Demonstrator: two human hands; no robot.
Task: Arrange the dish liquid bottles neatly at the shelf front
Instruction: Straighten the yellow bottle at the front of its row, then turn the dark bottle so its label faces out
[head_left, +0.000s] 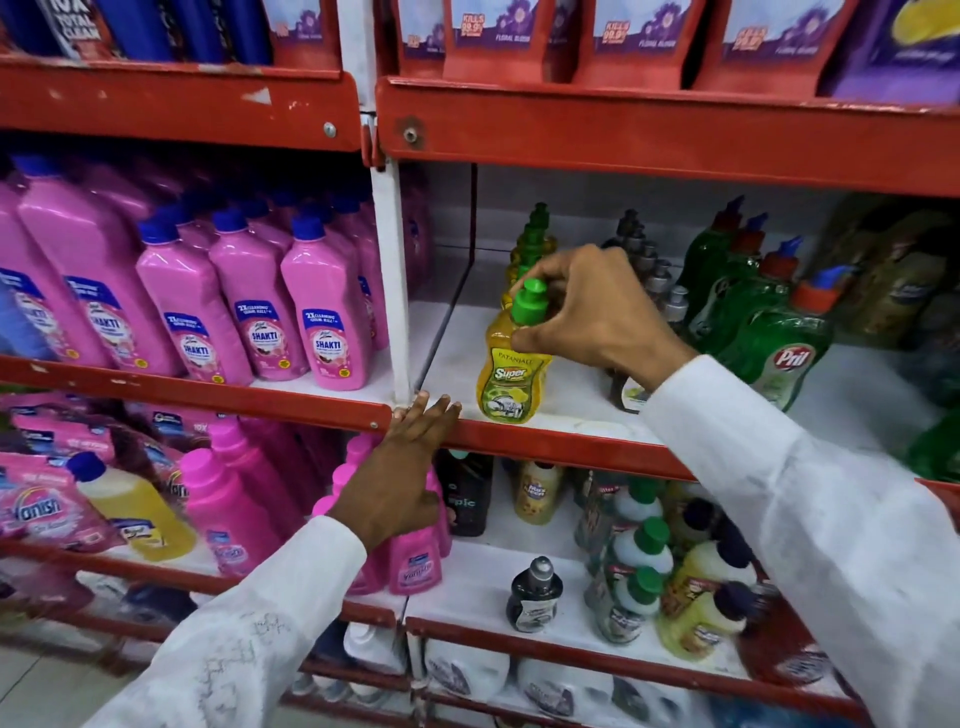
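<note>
A yellow dish liquid bottle with a green cap stands upright at the front edge of the white middle shelf. My right hand grips it around the neck and cap. Behind it a row of the same yellow bottles runs toward the back. My left hand rests flat with spread fingers on the red shelf lip, just left of the bottle, holding nothing. A row of grey-capped dark bottles is partly hidden behind my right hand.
Green Pril bottles stand in a row to the right. Pink Shakti bottles fill the bay to the left, past a white upright post. Red pouches hang on the shelf above. Assorted bottles crowd the shelf below.
</note>
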